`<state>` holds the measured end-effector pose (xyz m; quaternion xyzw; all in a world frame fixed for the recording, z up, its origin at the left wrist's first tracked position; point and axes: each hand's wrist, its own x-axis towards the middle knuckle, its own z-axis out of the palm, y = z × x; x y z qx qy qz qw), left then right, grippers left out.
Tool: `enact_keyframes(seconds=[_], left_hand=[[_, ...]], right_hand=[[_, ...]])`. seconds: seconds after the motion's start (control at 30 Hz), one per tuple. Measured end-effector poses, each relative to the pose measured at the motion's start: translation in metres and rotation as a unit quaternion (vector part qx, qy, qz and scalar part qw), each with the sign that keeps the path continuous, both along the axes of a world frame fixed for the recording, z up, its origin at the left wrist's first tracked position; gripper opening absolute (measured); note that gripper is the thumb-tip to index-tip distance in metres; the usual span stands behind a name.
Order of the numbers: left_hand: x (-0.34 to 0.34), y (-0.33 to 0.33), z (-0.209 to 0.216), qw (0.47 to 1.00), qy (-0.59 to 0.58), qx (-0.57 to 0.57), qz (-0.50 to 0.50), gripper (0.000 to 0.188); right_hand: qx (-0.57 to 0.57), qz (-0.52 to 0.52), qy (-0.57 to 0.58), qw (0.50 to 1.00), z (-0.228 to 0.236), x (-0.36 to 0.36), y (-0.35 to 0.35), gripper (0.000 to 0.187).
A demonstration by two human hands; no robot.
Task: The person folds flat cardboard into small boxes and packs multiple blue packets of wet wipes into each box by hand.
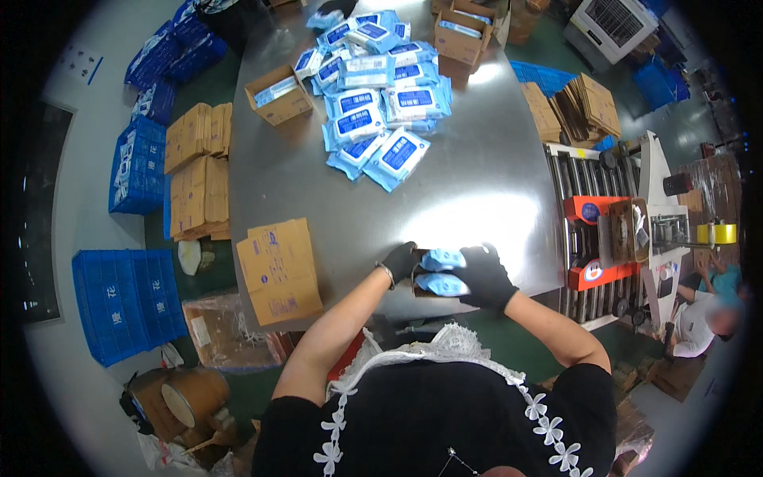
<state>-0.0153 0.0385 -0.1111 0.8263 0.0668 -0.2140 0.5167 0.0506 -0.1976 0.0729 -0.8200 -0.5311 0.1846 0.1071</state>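
Observation:
At the table's near edge, two light-blue packs of wet wipes (442, 284) stand on edge, side by side, in a small cardboard box (424, 293) that is mostly hidden. My left hand (400, 265), in a black glove, grips the box's left side, its fingertips partly out of sight. From the right, my gloved right hand (486, 277) closes over the ends of the packs. Farther up the table lies a heap of blue and white wipes packs (367, 71). To my left, flattened cardboard boxes (279, 270) lie at the table's edge.
Open boxes holding packs stand left (279, 95) and right (461, 34) of the heap on the metal table (270, 175). A roller conveyor with a tape machine (588, 238) adjoins on the right. Blue crates (127, 302) and stacked cardboard (199, 195) line the left. Another person (693, 324) sits far right.

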Motion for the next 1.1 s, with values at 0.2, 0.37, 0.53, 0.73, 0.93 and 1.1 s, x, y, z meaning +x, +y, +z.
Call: enact_keyframes(seconds=[0.2,0.37,0.53,0.73,0.93,1.1], left_hand=[[-0.016,-0.010,0.086,0.856,0.179,-0.420,0.242,0.053],[-0.063,-0.062,0.114,0.941,-0.151,0.196,0.229,0.025],[-0.034,-0.076,0.126,0.941,-0.299,0.135,-0.085,0.024],[-0.031,-0.064,0.075,0.970,-0.174,-0.035,0.164,0.053],[0.030,-0.175,0.003,0.959,-0.194,-0.145,0.145,0.055],[0.051,-0.207,0.031,0.954,0.043,-0.262,-0.138,0.077]], right_hand=[[0.088,-0.028,-0.051,0.994,-0.016,-0.028,-0.011,0.051],[0.279,-0.223,0.023,0.934,-0.030,-0.040,-0.041,0.038],[0.161,-0.040,0.107,0.980,-0.045,-0.016,-0.040,0.041],[0.184,-0.188,0.246,0.933,-0.084,0.011,-0.032,0.019],[0.185,-0.369,0.004,0.911,-0.048,0.033,-0.016,0.045],[0.060,-0.279,-0.181,0.941,-0.122,0.038,-0.173,0.078]])
